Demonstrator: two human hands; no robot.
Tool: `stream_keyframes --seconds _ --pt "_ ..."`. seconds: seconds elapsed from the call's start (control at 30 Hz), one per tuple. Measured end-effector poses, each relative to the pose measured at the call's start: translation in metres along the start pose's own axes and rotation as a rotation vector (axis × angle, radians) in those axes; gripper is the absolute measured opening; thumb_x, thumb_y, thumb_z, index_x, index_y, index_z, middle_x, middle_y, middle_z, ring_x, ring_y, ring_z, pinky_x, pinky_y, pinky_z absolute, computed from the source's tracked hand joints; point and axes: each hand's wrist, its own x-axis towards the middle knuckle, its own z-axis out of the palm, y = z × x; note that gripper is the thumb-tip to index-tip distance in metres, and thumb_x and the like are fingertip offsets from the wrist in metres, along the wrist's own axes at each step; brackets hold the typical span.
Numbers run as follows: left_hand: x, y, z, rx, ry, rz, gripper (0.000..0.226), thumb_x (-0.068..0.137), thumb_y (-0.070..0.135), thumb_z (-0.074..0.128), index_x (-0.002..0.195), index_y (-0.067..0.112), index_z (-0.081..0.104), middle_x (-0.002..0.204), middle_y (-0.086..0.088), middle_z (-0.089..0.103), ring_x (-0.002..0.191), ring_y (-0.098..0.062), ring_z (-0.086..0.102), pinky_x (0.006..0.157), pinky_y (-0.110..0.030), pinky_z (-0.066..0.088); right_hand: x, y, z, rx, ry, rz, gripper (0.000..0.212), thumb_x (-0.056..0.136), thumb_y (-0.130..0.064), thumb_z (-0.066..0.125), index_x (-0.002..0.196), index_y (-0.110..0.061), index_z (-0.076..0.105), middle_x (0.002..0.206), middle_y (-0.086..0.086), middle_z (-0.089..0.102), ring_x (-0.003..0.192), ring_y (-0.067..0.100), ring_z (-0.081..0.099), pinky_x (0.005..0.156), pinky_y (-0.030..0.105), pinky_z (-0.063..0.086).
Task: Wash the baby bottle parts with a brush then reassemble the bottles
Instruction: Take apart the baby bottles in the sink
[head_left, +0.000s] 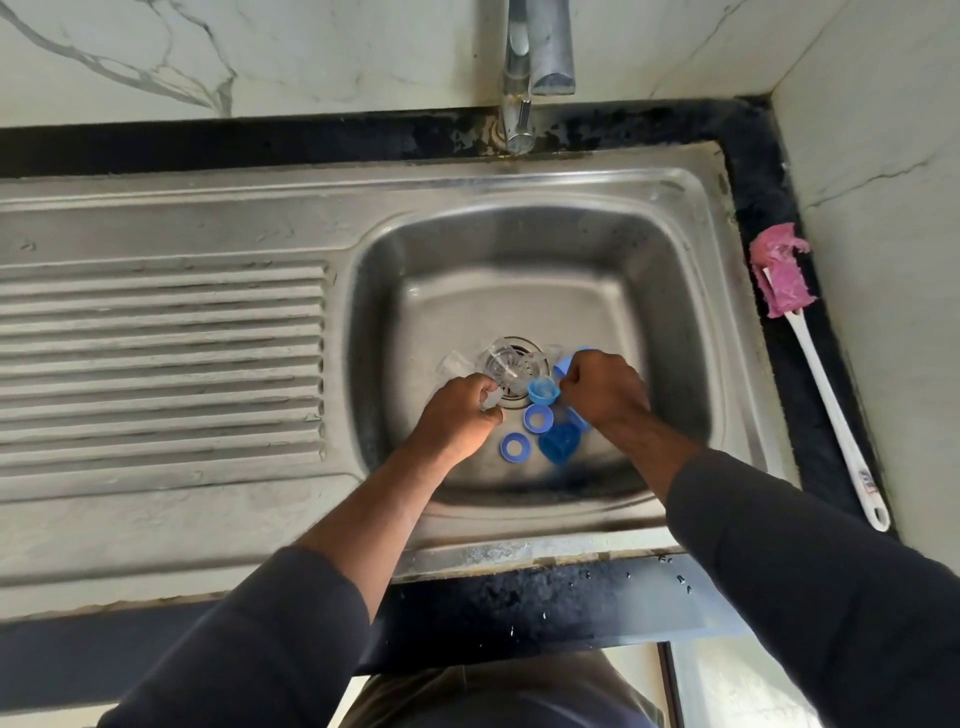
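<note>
Steel sink (675, 291) is keeping loose blue rings (537, 418) together for washing. Left hand (457, 415) is pinching clear part (491, 401); right hand (602, 389) is pinching blue cap (544, 396).

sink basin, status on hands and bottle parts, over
Left hand grips clear part, right hand pinches small blue cap. Blue rings loose on sink floor. Sponge brush on counter, untouched.

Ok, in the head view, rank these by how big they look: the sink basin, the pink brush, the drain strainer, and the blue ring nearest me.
Largest to smallest:
1. sink basin
2. pink brush, long but thin
3. drain strainer, partly covered
4. blue ring, clearly the smallest
</note>
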Motion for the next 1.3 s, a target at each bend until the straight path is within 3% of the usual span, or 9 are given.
stream_keyframes --seconds 0.2,0.33,0.4,0.67,0.97,1.2,1.3 --pt "-0.006 0.009 -0.012 0.028 0.038 0.082 0.038 0.094 0.025 0.068 0.13 0.015 0.062 0.126 -0.001 0.065 0.112 -0.016 0.062 0.085 -0.022 0.042 -0.014 -0.002 -0.025 0.101 0.075 0.094 0.016 0.092 -0.027 0.056 0.096 -0.018 0.069 0.108 0.012 0.069 0.098 0.035 0.066 0.077 0.034 0.052" --pt "-0.011 0.008 -0.025 0.011 0.049 0.105 0.029 0.091 0.023 0.067 0.119 0.017 0.066 0.115 0.0 0.071 0.092 -0.019 0.068 0.087 -0.034 0.054 -0.034 -0.019 -0.035 0.188 0.081 0.096 0.02 0.089 -0.023 0.052 0.091 -0.018 0.071 0.096 0.009 0.069 0.085 0.031 0.064 0.075 0.034 0.055" --pt "-0.017 0.006 -0.033 0.015 0.054 0.121 0.025 0.09 0.022 0.067 0.115 0.018 0.067 0.111 0.0 0.073 0.093 -0.017 0.069 0.088 -0.037 0.055 -0.046 -0.031 -0.036 0.218 0.077 0.081 0.018 0.088 -0.022 0.053 0.087 -0.019 0.07 0.087 0.005 0.068 0.076 0.025 0.061 0.066 0.029 0.05" --pt "-0.035 0.006 -0.065 0.017 0.129 0.209 0.02 0.09 0.019 0.065 0.11 0.017 0.07 0.107 0.0 0.073 0.089 -0.02 0.07 0.088 -0.035 0.055 -0.089 -0.07 -0.044 0.381 0.094 0.025 0.023 0.078 -0.023 0.044 0.073 -0.022 0.067 0.074 0.0 0.073 0.066 0.024 0.071 0.068 0.042 0.063" --pt "-0.063 0.012 -0.089 -0.006 0.163 0.315 0.015 0.085 0.012 0.06 0.086 0.017 0.074 0.089 0.002 0.075 0.083 -0.018 0.071 0.085 -0.037 0.056 -0.129 -0.099 -0.057 0.499 0.209 0.018 0.021 0.083 -0.016 0.051 0.072 -0.022 0.068 0.072 -0.001 0.073 0.067 0.022 0.071 0.068 0.043 0.063" --pt "-0.074 0.024 -0.111 0.013 0.17 0.375 0.019 0.085 0.012 0.058 0.075 0.026 0.067 0.073 0.012 0.068 0.078 -0.013 0.068 0.08 -0.028 0.054 -0.146 -0.122 -0.076 0.493 0.277 -0.015 0.016 0.086 -0.017 0.058 0.075 -0.019 0.069 0.066 -0.004 0.073 0.066 0.02 0.072 0.07 0.039 0.062" --pt "-0.073 0.033 -0.117 0.034 0.179 0.369 0.02 0.087 0.013 0.056 0.075 0.026 0.068 0.079 0.011 0.07 0.081 -0.01 0.066 0.078 -0.025 0.051 -0.147 -0.125 -0.081 0.547 0.305 -0.007 0.019 0.086 -0.014 0.056 0.072 -0.019 0.067 0.064 -0.004 0.072 0.057 0.016 0.069 0.065 0.04 0.062"
